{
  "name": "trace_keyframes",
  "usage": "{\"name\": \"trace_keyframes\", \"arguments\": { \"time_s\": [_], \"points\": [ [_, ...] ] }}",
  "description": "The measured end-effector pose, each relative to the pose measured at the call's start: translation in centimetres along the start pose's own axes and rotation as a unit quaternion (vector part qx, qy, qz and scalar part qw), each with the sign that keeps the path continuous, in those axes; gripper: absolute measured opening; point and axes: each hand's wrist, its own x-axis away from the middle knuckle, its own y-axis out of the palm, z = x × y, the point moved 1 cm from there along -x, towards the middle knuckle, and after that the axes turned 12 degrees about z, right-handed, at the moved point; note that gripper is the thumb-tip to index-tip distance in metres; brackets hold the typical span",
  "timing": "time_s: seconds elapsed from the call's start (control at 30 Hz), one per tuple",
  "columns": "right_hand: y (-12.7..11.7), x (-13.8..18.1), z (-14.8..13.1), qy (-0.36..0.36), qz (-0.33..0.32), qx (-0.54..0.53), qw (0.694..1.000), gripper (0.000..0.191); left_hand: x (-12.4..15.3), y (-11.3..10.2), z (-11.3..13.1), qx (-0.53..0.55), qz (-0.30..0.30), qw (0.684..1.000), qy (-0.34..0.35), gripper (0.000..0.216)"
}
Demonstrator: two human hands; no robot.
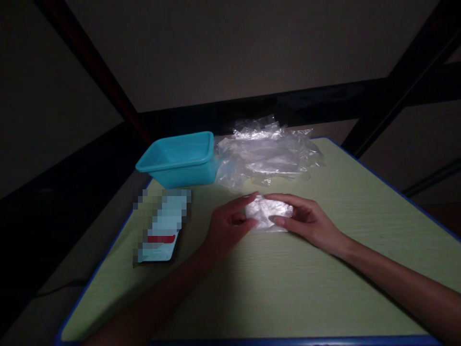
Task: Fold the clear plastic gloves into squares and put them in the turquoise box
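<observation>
Between my two hands lies a folded clear plastic bag (267,214), crinkled and shiny, low over the table top. My left hand (230,220) pinches its left end, thumb in front and fingers along the far edge. The right end is gripped by my right hand (312,222), its thumb pressed on the near face and its index finger along the top. Just beyond my hands, a loose pile of clear plastic bags (273,154) is spread out.
A turquoise plastic basin (190,173) stands at the table's back left, touching the pile of bags. Nearer on the left lies a phone (163,240) with a lit, partly pixelated screen. The pale green table (288,293) has a blue edge; a wall rises behind it.
</observation>
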Motion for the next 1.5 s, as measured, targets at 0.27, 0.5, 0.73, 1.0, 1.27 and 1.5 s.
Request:
{"name": "trace_keyframes", "arguments": {
  "time_s": [0.27, 0.5, 0.73, 1.0, 1.27, 1.5],
  "points": [
    [0.13, 0.12, -0.14, -0.082, -0.013, 0.064, 0.995, 0.044, 0.02, 0.21, -0.09, -0.002, 0.013, 1.000, -0.008, 0.049],
    [0.02, 0.21, 0.22, -0.099, -0.020, 0.069, 0.992, 0.044, 0.06, 0.26, -0.13, 0.002, 0.015, 1.000, -0.019, 0.049],
    [0.17, 0.16, 0.08, -0.043, -0.001, 0.062, 0.997, 0.035, 0.08, 0.27, 0.03, 0.003, -0.004, 1.000, -0.023, 0.051],
    [0.21, 0.27, 0.48, 0.007, 0.035, 0.041, 0.999, 0.035, 0.25, 0.46, 0.50, -0.014, -0.003, 1.000, -0.028, 0.054],
    [0.48, 0.20, 0.14, 0.014, 0.039, 0.004, 0.999, 0.039, 0.24, 0.27, 0.41, -0.047, -0.020, 0.999, -0.010, 0.057],
    [-0.03, 0.06, 0.55, 0.010, 0.057, 0.033, 0.998, 0.041, -0.28, 0.00, 0.78, -0.036, 0.009, 0.999, -0.020, 0.056]
  ]
}}
